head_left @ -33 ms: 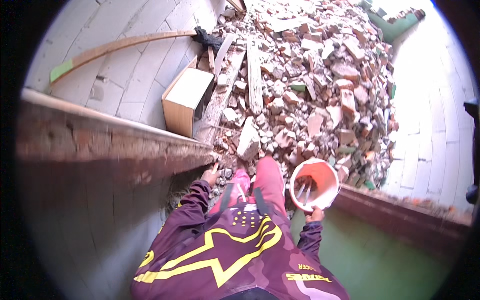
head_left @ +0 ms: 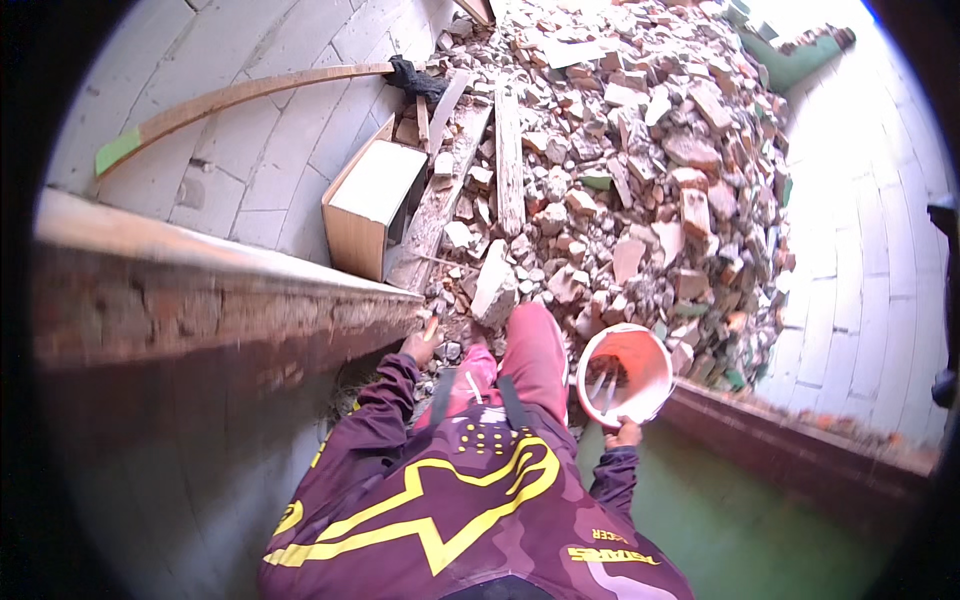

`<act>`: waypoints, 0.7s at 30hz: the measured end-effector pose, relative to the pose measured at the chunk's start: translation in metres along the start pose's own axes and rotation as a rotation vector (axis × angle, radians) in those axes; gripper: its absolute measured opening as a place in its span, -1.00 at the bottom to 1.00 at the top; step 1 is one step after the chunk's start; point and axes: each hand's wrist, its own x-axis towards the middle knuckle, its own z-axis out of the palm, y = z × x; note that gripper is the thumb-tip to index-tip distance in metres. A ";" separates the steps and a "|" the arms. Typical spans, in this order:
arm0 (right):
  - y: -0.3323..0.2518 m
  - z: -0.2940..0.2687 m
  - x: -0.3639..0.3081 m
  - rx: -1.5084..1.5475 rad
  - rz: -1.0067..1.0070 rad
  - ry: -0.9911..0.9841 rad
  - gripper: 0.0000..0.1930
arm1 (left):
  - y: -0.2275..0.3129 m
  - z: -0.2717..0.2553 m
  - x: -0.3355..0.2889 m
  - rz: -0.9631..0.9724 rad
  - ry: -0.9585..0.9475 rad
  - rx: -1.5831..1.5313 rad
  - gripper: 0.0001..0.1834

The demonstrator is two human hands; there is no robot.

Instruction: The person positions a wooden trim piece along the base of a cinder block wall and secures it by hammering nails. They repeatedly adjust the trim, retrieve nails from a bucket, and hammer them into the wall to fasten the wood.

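My right hand is closed on the near rim of a round bucket, pale outside and orange-pink inside. The bucket tilts so that its mouth faces up, and a few long, light-coloured pieces lie inside; I cannot make out what they are. Beside the broken wall end on the left, my left hand is closed around a short pale-orange stick-like piece, whose lower part is hidden in the fingers. Small rubble lies just under this hand.
A large heap of broken brick and concrete spreads ahead of my legs. Wooden planks and a small wooden box lie at its left side. Low broken walls stand left and right. A curved wooden strip rests on floor tiles.
The view has shifted slightly. My knee has come a little forward, towards the rubble. Both hands keep their holds.
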 end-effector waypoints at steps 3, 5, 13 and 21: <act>0.003 0.067 0.020 0.202 0.237 -0.034 -0.67 | 0.103 -0.045 0.037 0.018 0.004 -0.039 -0.37; -0.002 0.126 0.033 0.111 0.272 -0.027 -0.66 | 0.153 -0.070 0.065 0.042 0.061 -0.025 -0.34; -0.106 0.419 0.075 0.080 0.418 -0.114 -0.76 | 0.265 -0.146 0.222 -0.165 0.067 0.078 -0.19; -0.298 0.686 0.068 0.023 0.220 -0.226 -0.68 | 0.404 -0.281 0.317 -0.237 0.064 0.178 -0.47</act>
